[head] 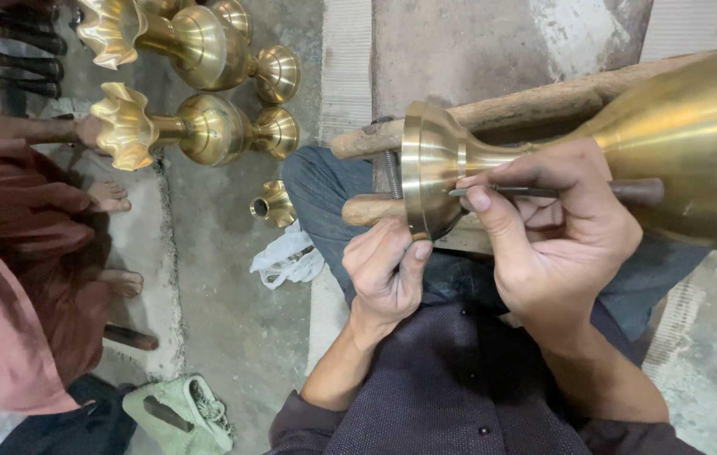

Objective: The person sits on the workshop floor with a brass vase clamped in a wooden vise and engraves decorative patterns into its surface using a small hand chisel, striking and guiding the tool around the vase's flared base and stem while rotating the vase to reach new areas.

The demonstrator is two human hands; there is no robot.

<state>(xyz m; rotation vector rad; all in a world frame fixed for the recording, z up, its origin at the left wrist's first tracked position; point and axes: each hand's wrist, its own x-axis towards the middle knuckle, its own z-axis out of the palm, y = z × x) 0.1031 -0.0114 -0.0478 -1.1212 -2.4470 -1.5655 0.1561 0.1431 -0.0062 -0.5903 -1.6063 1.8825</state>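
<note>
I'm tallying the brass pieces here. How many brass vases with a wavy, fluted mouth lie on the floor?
2 in clear view: one fluted vase at top left, a second fluted vase just below it. Another rounded brass piece behind the upper one is mostly hidden, so it could be a third.

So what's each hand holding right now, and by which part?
The right hand grips a thin metal tool along its shaft, near the tip. The left hand holds the rim of the brass vase's round base.

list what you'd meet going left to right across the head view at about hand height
Another person's bare foot → small brass piece → white rag → left hand → right hand holding a thin metal tool
</note>
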